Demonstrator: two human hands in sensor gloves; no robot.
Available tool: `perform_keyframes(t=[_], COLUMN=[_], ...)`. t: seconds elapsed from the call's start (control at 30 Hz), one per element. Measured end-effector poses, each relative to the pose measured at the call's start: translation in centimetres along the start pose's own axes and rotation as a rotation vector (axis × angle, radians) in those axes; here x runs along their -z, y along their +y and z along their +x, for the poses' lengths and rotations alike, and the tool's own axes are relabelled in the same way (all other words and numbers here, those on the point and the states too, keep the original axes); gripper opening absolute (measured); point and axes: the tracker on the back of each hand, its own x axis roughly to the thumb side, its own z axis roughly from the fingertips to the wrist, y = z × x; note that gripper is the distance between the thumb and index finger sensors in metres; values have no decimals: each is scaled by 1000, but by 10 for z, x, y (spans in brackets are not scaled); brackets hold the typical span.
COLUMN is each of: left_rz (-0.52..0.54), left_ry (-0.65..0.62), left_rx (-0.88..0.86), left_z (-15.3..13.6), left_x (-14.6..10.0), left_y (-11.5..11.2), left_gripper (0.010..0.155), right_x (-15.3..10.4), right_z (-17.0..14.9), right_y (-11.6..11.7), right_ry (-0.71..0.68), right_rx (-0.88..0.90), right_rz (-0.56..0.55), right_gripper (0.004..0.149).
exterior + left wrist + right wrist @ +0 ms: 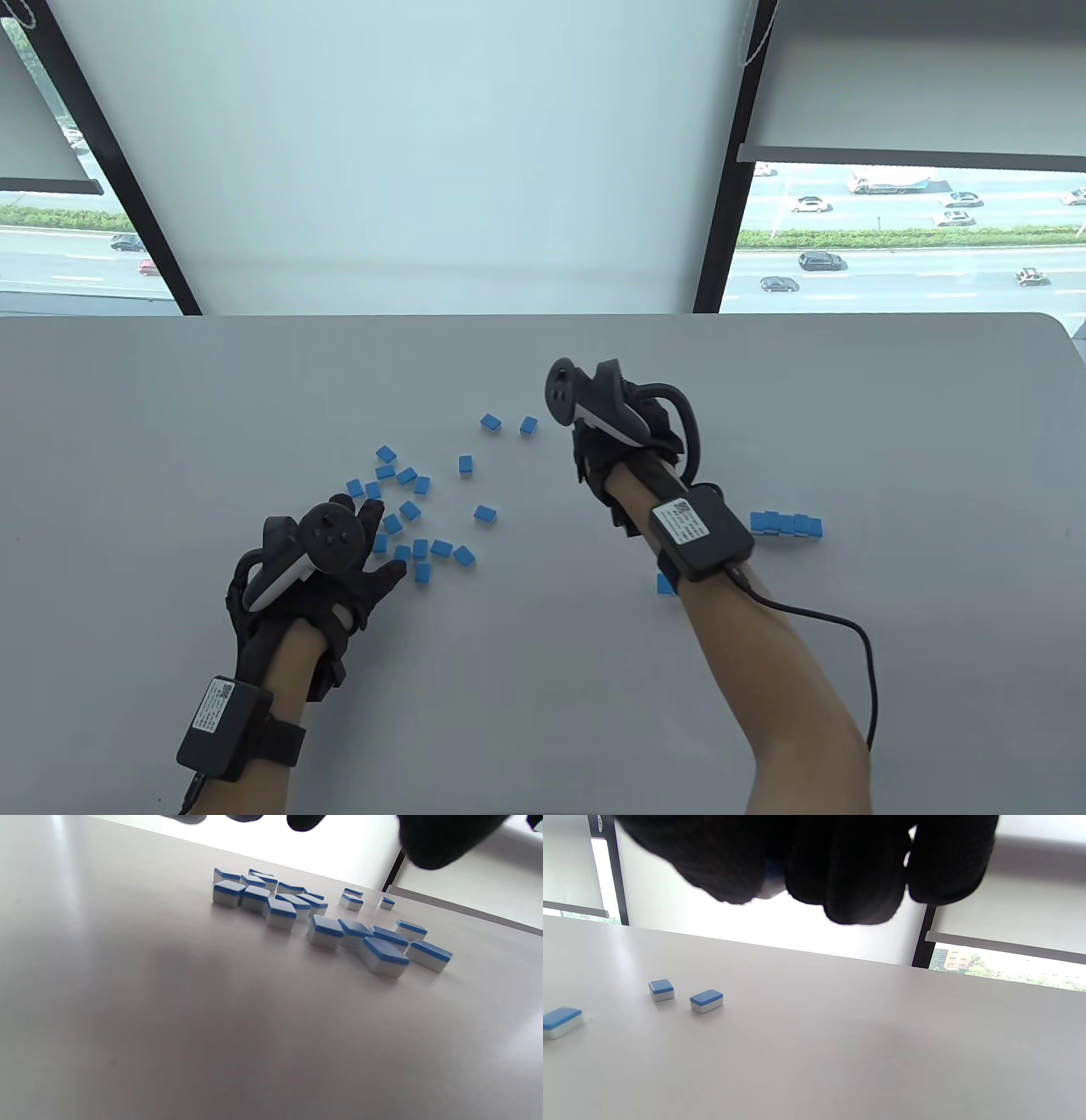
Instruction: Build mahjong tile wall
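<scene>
Loose blue-backed mahjong tiles (410,510) scattered mid-desk (170,407) under spread left hand (339,560); right hand (624,441) raised, fingers (857,874) pinching one tile (773,878); short tile row (786,525) toward right edge.

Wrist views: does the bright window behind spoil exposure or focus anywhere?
Left wrist view: window blown out white, fingers a black silhouette, tiles sharp. Right wrist view: backlit fingers dark and soft, a hint of blue between them; table evenly lit.

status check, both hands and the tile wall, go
Left hand open over scattered blue-backed white mahjong tiles. Right hand grip pinching one tile. Short tile row started right. Nothing blocking.
</scene>
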Motion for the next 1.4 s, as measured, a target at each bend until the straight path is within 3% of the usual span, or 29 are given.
perform_keyframes(t=[0.1, 0.23, 0.37, 0.5, 0.83, 1.4], left_rz=[1, 11, 9, 6, -26, -32], left_ry=[1, 1, 3, 8, 28, 26], left_rx=[10, 8, 4, 2, 2, -3], left_z=[0, 0, -1, -1, -6, -6], left_x=[0, -1, -1, -2, 3, 3], left_y=[0, 2, 2, 2, -6, -7], left_gripper=[85, 85, 85, 85, 84, 84], right_x=[-29, -58, -82, -102, -94, -92], right_z=[-45, -101, -152, -194, -231, -229], right_y=[-10, 1, 26, 63, 119, 130], right_ry=[24, 116, 227, 319, 368, 317], right_rx=[31, 14, -4, 100, 178, 207], right_rz=[-74, -155, -224, -233, -18, 26], right_gripper=[60, 59, 59, 59, 58, 55])
